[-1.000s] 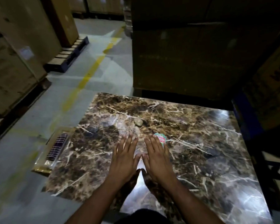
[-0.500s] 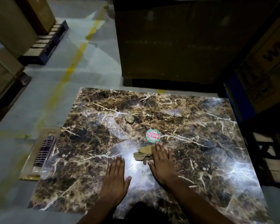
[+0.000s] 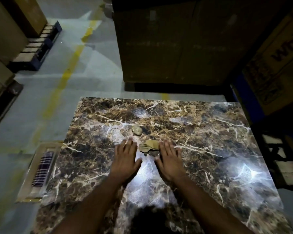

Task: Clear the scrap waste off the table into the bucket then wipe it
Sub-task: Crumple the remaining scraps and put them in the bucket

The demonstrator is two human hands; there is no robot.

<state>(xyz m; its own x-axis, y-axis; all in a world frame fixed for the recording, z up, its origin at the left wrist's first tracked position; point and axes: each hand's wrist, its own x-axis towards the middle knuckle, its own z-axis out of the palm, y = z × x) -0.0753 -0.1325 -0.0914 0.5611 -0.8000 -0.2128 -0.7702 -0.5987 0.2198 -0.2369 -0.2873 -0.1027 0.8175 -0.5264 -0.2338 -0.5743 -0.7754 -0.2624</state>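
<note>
both flat and released, left hand [image 3: 125, 157] and right hand [image 3: 170, 159] flank cardboard scrap [image 3: 149, 145] mid-surface [image 3: 227, 149]; a hasty sweep could scatter it floorward, since no bucket shows.

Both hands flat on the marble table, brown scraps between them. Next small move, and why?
Probably bring the left hand and right hand together to trap the torn cardboard scraps lying between their fingertips. Both palms lie flat on the table and hold nothing. A crumpled wad sits just beyond and would come next. No bucket shows in view.

Dim concrete floor [image 3: 95, 78], stacked cartons [image 3: 176, 39]
</note>
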